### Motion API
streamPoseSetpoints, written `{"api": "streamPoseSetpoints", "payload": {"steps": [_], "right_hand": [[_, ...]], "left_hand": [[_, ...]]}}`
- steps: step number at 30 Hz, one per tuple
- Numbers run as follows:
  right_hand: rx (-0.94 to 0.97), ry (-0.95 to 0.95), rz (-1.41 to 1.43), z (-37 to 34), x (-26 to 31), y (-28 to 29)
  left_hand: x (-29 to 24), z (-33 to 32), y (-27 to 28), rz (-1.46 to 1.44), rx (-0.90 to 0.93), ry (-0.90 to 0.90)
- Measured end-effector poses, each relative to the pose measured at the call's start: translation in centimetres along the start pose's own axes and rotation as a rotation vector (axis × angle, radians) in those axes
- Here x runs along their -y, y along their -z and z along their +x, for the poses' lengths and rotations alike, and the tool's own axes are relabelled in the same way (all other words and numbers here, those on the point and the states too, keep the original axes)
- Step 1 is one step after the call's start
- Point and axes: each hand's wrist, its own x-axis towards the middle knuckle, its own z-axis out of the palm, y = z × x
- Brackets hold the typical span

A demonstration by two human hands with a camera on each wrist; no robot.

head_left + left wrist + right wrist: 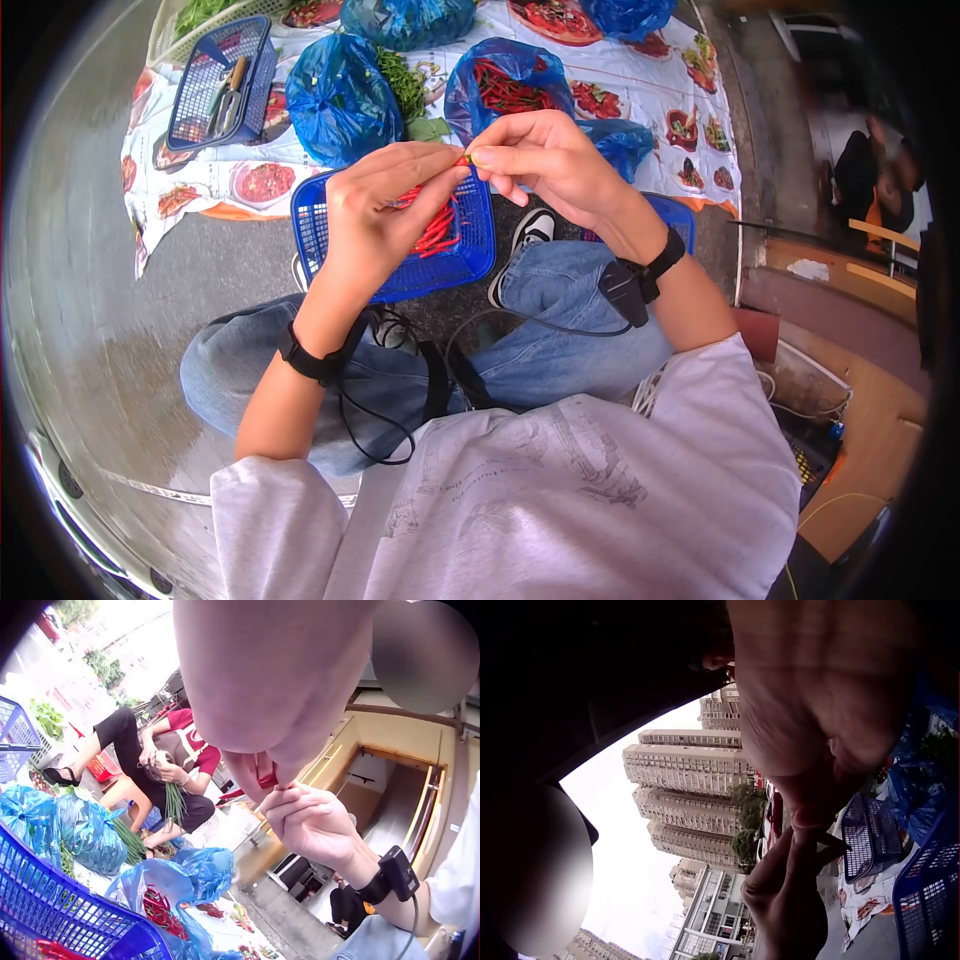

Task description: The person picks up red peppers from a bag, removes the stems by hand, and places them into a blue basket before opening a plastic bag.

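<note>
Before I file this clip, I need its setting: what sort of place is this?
Probably an outdoor spot beside a city street: apartment towers and trees show beyond, and a blue bag of red peppers sits on a printed cloth.

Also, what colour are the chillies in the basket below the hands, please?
Red chillies, best seen in the head view.

Grey pavement (pixel 85 300), glossy in patches, spreads along the left of the head view. Beige high-rise towers (pixel 686 761), leafy trees (pixel 744 846) and a wide-windowed building (pixel 712 907) stand against a bright, pale sky (pixel 626 851). A wood-framed doorway (pixel 382 806) breaks a cream wall (pixel 420 729).
</note>
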Motion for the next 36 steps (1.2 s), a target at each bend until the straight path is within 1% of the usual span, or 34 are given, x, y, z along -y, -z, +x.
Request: {"api": "streamPoseSetpoints", "payload": {"steps": [1,3,4,6,7,9,10,12,13,14,15,16,17,18,20,21,22,24,25,26,28,29,30,31,32,33,34,35,36], "right_hand": [[-0.002,0.002,0.000,0.1,0.0,0.1],[0.036,-0.046,0.135,0.2,-0.3,0.3],[0.034,-0.043,0.135,0.3,-0.4,0.3],[0.095,-0.042,0.198,0.6,-0.6,0.3],[0.094,-0.038,0.195,0.6,-0.6,0.4],[0.037,-0.024,0.233,0.7,-0.5,0.6],[0.037,-0.019,0.232,1.0,-0.5,0.8],[-0.157,0.145,0.177,2.5,-0.5,1.6],[-0.214,0.163,0.067,3.8,-0.6,2.3],[-0.215,0.167,0.071,4.8,-1.0,2.7],[-0.312,0.233,-0.125,5.8,-1.1,2.5],[-0.407,0.296,-0.326,6.2,-1.2,2.6],[-0.476,0.316,-0.625,6.3,-2.0,2.9],[-0.477,0.316,-0.625,5.8,-1.8,2.6],[-0.079,0.260,-0.322,4.3,-1.4,1.2],[-0.017,0.211,-0.480,3.6,-1.8,0.6],[0.011,0.243,-0.524,3.5,-2.9,-0.1],[-0.091,0.218,-0.794,3.6,-3.8,-0.6],[-0.140,0.268,-0.758,4.1,-5.1,-0.4],[-0.166,0.266,-0.717,4.7,-6.5,-0.2],[-0.131,0.169,-0.955,5.4,-9.9,0.2],[-0.082,0.159,-1.053,5.9,-12.6,0.8],[-0.036,0.150,-1.148,6.4,-15.8,1.7],[0.022,0.274,-1.281,7.1,-18.8,2.6],[0.058,0.272,-1.375,7.9,-21.0,3.3],[0.094,0.187,-1.456,8.7,-23.0,4.0],[0.130,0.099,-1.536,9.3,-23.7,3.9],[0.134,0.098,-1.539,9.6,-24.3,4.0],[0.107,0.152,-1.598,9.6,-24.1,3.6]], "left_hand": [[0.0,0.0,0.0,-0.001,0.002,-0.002],[0.1,0.1,0.1,-0.023,-0.002,0.006],[0.1,0.1,0.2,-0.023,0.000,0.003],[0.2,0.1,0.3,-0.091,0.004,0.103],[0.0,0.0,0.3,-0.092,0.003,0.098],[-0.2,0.0,0.5,-0.347,0.011,0.403],[-0.1,0.1,0.4,-0.346,0.013,0.398],[0.4,0.1,0.3,-0.682,-0.008,0.531],[0.8,0.1,0.1,-0.676,-0.009,0.526],[1.4,-0.1,-0.1,-0.692,-0.049,0.515],[1.7,0.0,-0.3,-0.709,-0.087,0.503],[1.8,0.0,-0.2,-0.710,-0.083,0.500],[1.9,0.0,-0.1,-0.732,-0.105,0.576],[2.0,-0.1,0.0,-0.754,-0.129,0.654],[2.3,-0.1,0.1,-0.735,-0.130,0.691],[2.6,-0.3,0.1,-0.716,-0.130,0.731],[2.9,-0.4,0.1,-0.718,-0.147,0.753],[4.0,-0.9,0.0,-0.534,0.033,0.846],[4.5,-1.1,0.1,-0.300,0.061,0.817],[4.7,-1.3,-0.3,-0.103,-0.041,0.714],[6.4,-1.2,-0.4,-0.074,-0.273,0.712],[6.7,-0.9,-0.1,-0.073,-0.284,0.717],[6.9,-0.3,0.4,-0.155,-0.313,0.753],[7.0,0.1,0.8,-0.238,-0.343,0.784],[7.1,0.2,1.1,-0.236,-0.353,0.782],[7.2,0.3,1.2,-0.251,-0.333,0.748],[7.0,0.4,1.3,-0.267,-0.312,0.713],[6.6,0.3,1.3,-0.265,-0.315,0.705],[6.4,0.4,1.5,-0.271,-0.316,0.704]]}}
